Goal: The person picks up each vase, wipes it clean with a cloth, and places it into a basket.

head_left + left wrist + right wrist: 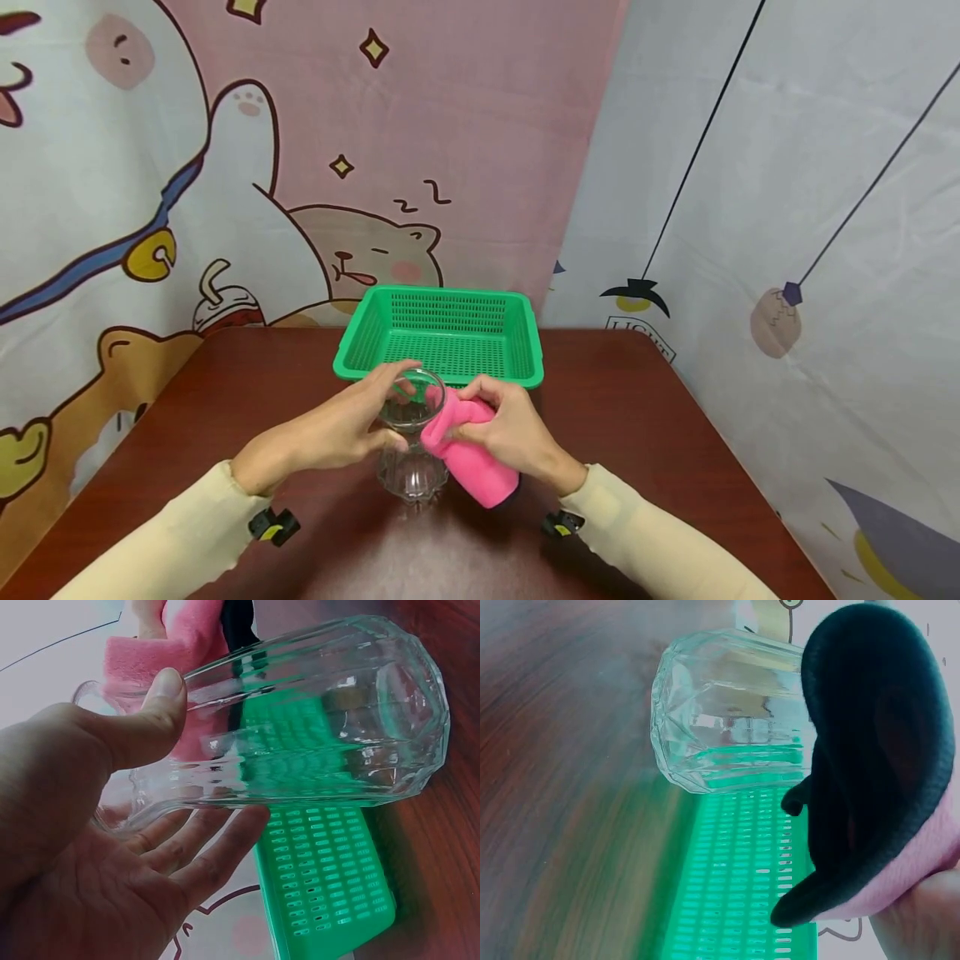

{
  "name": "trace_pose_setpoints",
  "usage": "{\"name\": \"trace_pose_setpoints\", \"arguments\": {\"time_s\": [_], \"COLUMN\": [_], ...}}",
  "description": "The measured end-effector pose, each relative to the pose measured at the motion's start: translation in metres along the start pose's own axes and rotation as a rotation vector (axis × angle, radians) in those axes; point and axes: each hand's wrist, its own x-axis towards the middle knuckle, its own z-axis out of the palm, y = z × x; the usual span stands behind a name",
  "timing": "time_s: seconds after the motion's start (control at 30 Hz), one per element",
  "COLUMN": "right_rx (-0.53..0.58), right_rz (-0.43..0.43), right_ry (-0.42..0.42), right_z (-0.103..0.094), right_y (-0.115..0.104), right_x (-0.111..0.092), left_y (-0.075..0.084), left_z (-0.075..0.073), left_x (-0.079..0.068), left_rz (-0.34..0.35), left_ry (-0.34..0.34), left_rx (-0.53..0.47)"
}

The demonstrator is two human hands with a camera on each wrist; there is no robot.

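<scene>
A clear glass vase (412, 475) with a faceted body and flared rim stands upright in front of me. My left hand (341, 429) holds it near the neck, thumb on one side and fingers round the other, as the left wrist view shows on the glass (337, 735). In my right hand (517, 433) is a folded pink cloth (480, 471), pinched between thumb and fingers at the right side of the rim. The cloth's dark underside (877, 735) hangs down beside the vase and hides its upper part in the right wrist view.
Just behind the vase, a green perforated plastic basket (450, 312) sits on the dark reddish-brown table (622, 433). A curtain with cartoon animals (465, 125) hangs behind the table and along its sides.
</scene>
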Motion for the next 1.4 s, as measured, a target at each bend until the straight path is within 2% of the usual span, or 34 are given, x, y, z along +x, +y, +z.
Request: {"name": "trace_pose_setpoints", "arguments": {"time_s": [0.2,0.33,0.53,0.63,0.93,1.27,1.4], "right_rx": [0.073,0.082,0.073,0.02,-0.236,-0.423,-0.465], "right_rz": [-0.032,-0.077,-0.098,-0.1,-0.08,-0.039,-0.038], "right_ry": [0.027,0.029,0.029,0.02,-0.036,-0.157,-0.202], "right_z": [-0.006,-0.004,0.003,0.005,0.002,-0.002,-0.001], "right_y": [0.001,0.003,0.005,0.006,0.005,0.009,0.014], "right_x": [-0.003,-0.001,0.0,0.001,0.003,0.003,0.001], "left_y": [-0.001,-0.001,-0.001,-0.001,-0.001,-0.001,0.0], "left_z": [0.001,0.001,0.001,0.001,0.001,0.0,0.0], "left_x": [0.002,0.003,0.001,0.0,0.002,0.002,0.002], "left_rz": [0.019,0.023,0.01,0.005,0.009,-0.003,-0.004], "left_ry": [-0.003,0.003,-0.001,-0.001,0.001,-0.005,-0.006], "left_rx": [0.0,0.029,0.03,0.031,0.038,0.008,0.006]}}
